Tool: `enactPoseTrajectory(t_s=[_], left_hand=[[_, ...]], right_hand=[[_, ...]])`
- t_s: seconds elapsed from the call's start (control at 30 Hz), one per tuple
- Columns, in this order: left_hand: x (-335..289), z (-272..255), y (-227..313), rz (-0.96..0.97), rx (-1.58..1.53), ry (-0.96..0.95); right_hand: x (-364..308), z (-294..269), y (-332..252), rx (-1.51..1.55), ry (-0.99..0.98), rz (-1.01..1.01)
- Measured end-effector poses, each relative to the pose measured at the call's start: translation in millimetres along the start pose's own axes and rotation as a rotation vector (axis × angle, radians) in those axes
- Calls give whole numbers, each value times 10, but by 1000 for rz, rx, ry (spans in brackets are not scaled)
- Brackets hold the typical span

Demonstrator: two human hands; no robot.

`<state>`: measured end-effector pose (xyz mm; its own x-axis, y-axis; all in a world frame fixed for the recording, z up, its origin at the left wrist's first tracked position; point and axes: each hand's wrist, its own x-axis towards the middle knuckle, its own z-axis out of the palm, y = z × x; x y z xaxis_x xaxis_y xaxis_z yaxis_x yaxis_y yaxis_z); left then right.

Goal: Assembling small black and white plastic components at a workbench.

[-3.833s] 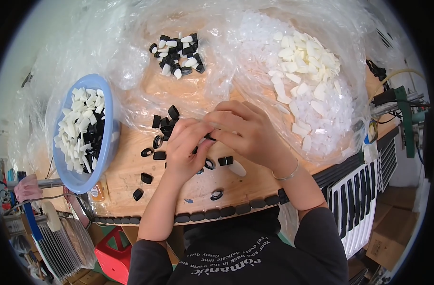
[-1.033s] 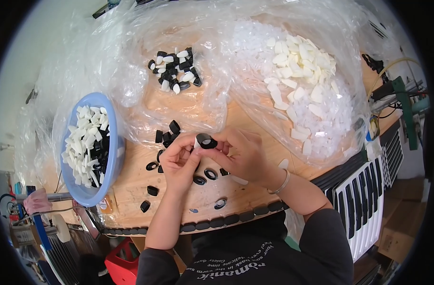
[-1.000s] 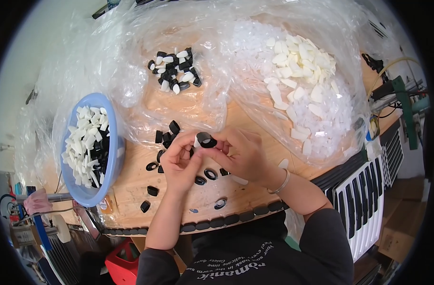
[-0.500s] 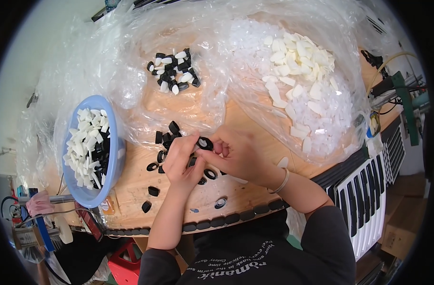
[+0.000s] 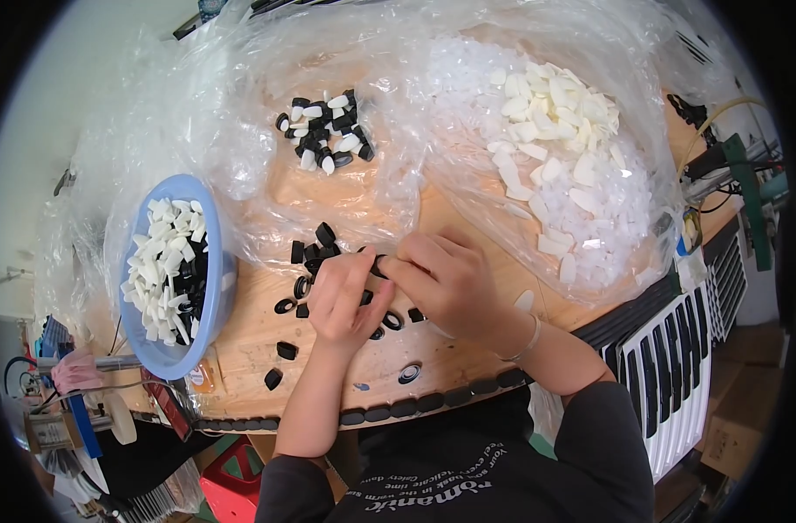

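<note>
From here I see the right hand (image 5: 441,277) pinching a black ring (image 5: 379,267) from its three o'clock; the left hand (image 5: 342,301), half curled, sits at its eight, grip I cannot tell.

A pale wall (image 5: 23,174) runs up the left side — softly lit — beyond the wooden tabletop (image 5: 250,336). Below it, at lower left, stands a red stool (image 5: 225,495); a sliver of green floor (image 5: 541,445) shows, and brown cardboard boxes (image 5: 736,436) sit at lower right.
</note>
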<state>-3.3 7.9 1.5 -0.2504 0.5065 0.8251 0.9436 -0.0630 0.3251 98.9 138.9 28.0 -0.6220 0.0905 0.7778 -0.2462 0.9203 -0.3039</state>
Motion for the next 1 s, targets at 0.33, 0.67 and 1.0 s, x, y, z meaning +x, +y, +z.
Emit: enactPoseTrajectory(t_s=[0.33,0.67,1.0], left_hand=[[10,-4,32,18,62,18],[28,11,62,-91,42,25],[14,-16,35,-119,11,36]], right_hand=[[11,56,23,-15,-39,-51],[-9,87,-37,79,-48,192],[40,-43,41,496,-88,433]])
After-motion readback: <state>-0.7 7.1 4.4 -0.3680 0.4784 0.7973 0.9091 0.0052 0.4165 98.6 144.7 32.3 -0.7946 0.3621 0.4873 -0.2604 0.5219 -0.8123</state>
